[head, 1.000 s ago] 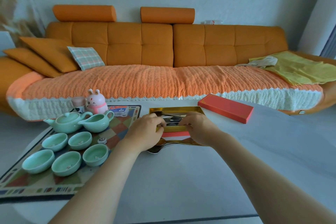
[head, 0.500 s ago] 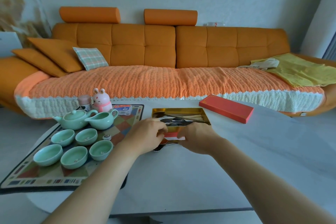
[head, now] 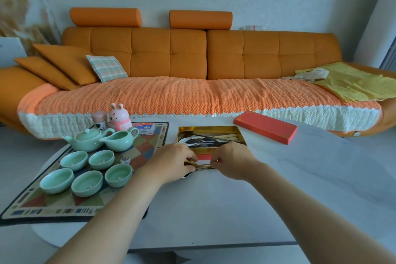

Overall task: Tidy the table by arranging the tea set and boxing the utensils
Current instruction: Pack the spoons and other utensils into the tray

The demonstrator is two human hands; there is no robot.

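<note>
- A home living room, seen from a low white table.
- A long orange sofa runs along a plain pale wall, with two bolster headrests, a woven orange throw edged in white, and loose cushions, one of them checked.
- A yellow cloth lies crumpled at the sofa's right end.
- On the table, a patterned mat holds a pale green tea set and a pink rabbit figure.
- At the far left, possibly dried grasses; that corner is blurred.
</note>
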